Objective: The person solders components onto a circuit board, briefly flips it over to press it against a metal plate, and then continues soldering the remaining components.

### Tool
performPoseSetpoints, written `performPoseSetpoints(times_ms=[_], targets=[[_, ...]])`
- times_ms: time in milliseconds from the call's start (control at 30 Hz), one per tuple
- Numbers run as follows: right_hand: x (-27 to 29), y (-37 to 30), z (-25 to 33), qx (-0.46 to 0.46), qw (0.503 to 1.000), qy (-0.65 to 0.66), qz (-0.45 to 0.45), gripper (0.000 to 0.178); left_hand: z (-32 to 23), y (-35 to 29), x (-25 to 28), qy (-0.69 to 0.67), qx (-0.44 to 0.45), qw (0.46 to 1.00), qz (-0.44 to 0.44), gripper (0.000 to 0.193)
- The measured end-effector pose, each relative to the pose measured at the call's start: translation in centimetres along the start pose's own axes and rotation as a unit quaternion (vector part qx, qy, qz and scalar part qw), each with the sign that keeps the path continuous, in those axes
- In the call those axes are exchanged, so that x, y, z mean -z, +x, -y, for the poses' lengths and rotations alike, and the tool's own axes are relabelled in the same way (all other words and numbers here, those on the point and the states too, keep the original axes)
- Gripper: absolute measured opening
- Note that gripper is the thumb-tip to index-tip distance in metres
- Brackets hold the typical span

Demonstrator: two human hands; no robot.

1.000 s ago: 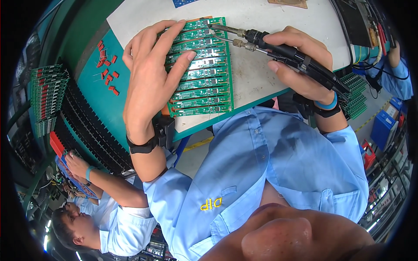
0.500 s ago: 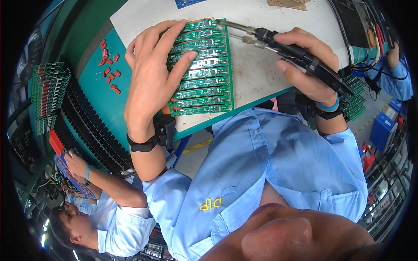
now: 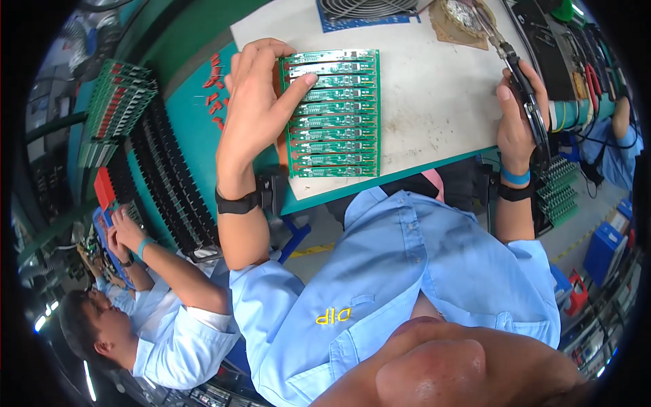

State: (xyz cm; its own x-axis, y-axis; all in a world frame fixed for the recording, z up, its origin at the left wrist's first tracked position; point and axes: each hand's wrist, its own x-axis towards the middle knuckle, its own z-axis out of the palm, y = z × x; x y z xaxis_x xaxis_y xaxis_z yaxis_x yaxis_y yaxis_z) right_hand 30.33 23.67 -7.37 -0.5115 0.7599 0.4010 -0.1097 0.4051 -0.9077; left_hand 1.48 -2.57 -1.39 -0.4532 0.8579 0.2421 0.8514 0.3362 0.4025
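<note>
A panel of narrow green circuit boards (image 3: pixel 336 121) lies on the white work surface in front of me. My left hand (image 3: pixel 256 112) holds the panel along its left side, with the thumb across the upper boards and the fingers bent by the top left corner. To the right, my right hand (image 3: pixel 519 129) is closed around the black handle of a soldering iron (image 3: pixel 523 91), which has slim metal parts at its front. The iron's front end is over a round dish of silvery material (image 3: pixel 463 15), away from the panel. Whether the tip touches that material I cannot tell.
Red components with wire leads (image 3: pixel 215 105) lie on the green mat at left, near black racks (image 3: pixel 163 163) and stacked boards (image 3: pixel 121 102). A fan (image 3: pixel 366 8) stands at the back. Pliers (image 3: pixel 591 81) sit at far right. A co-worker (image 3: pixel 176 292) sits at lower left.
The soldering iron has left the panel's top right corner and moved right and away to the round dish. My left hand stays on the panel. The whole view has shifted.
</note>
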Motion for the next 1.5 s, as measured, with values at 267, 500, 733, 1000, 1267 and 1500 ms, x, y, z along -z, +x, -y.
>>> performPoseSetpoints(times_ms=[267, 500, 733, 1000, 1267, 1500], targets=[[-1.2, -0.1, -0.7, 0.016, 1.000, 0.012, 0.009, 0.051, 0.8, -1.0, 2.4, -0.396, 0.205, 0.894, 0.031, 0.025], [-1.4, -0.6, -1.4, 0.031, 0.999, 0.020, 0.010, 0.051, 6.9, 0.5, 7.7, -0.346, 0.305, 0.873, -0.160, 0.030], [-2.5, -0.4, 0.1, 0.036, 0.998, 0.051, 0.026, 0.047, 16.2, 6.0, 7.6, -0.485, 0.457, 0.644, -0.376, 0.056], [-1.9, -0.2, -1.6, 0.015, 0.998, 0.044, -0.049, 0.045, -1.7, -1.9, 3.7, -0.313, 0.185, 0.927, -0.092, 0.068], [-4.3, 2.6, 0.7, -0.152, 0.875, 0.460, -0.003, 0.037, -7.2, -12.0, -2.1, 0.072, 0.159, 0.985, 0.003, 0.074], [-4.5, 2.0, 0.2, -0.260, 0.783, 0.565, 0.001, 0.046, -8.6, -11.9, -2.3, -0.044, 0.211, 0.976, -0.026, 0.079]])
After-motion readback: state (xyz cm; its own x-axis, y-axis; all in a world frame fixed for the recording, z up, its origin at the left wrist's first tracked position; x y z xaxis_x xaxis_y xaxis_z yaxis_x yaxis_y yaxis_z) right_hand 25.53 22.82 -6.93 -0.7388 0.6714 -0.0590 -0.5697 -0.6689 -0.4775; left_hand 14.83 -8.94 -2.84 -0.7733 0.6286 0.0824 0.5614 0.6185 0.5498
